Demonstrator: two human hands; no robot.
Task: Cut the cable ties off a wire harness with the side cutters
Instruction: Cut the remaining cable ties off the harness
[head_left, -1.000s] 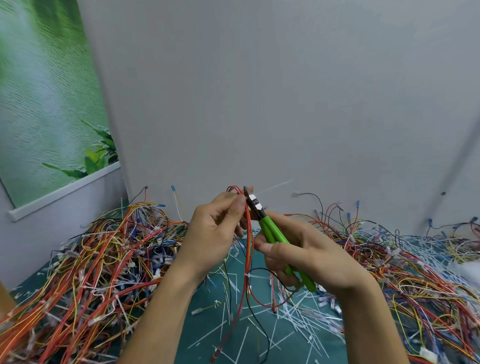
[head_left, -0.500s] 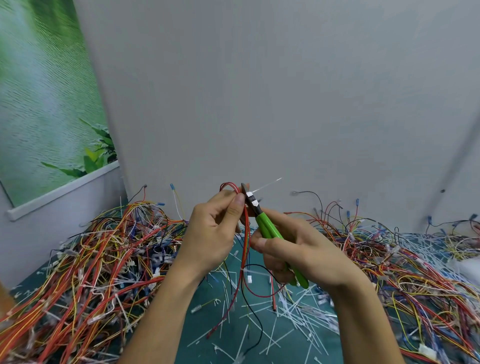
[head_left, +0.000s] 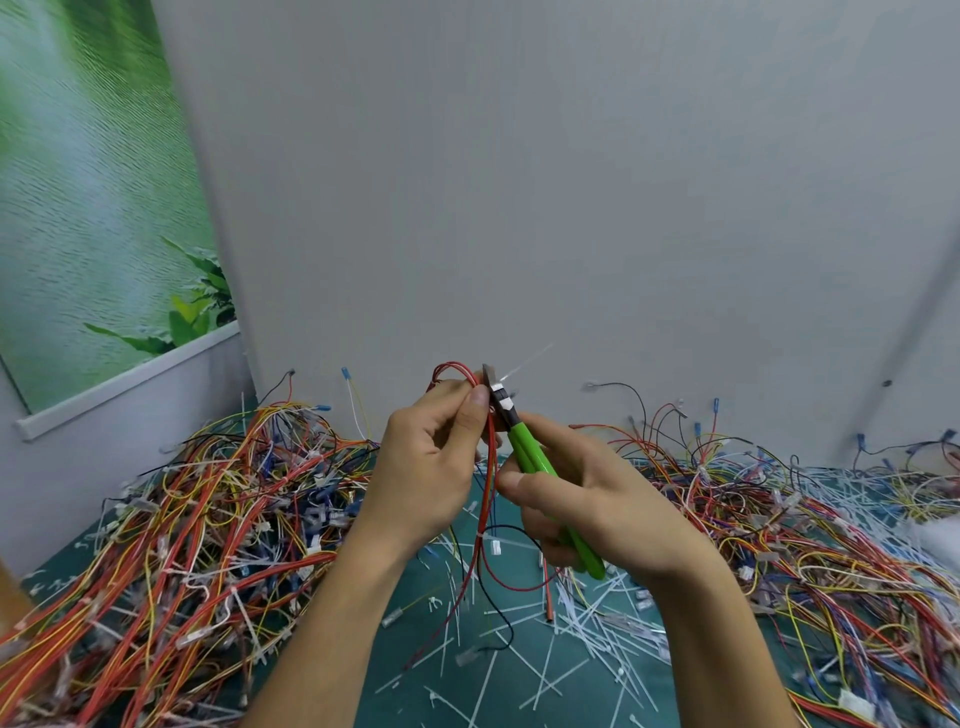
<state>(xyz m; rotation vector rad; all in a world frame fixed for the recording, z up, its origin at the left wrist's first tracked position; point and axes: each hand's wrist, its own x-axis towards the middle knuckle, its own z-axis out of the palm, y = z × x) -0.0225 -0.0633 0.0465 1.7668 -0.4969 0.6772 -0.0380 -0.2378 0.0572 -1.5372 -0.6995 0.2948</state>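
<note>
— Wire harness looks limp, light; where do you grip?
— Your left hand pinches it near the loop, above the tabletop; your right hand squeezes the side cutters.

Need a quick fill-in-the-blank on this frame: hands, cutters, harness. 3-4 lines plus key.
1. The right hand grips the side cutters by their ____ handles.
2. The left hand pinches the harness, whose wires are mostly ____.
3. A white tie tail sticks out from the cutter tip toward the upper ____.
4. Wire piles lie on ____ sides of the hands.
Missing words: green; red; right; both.
</note>
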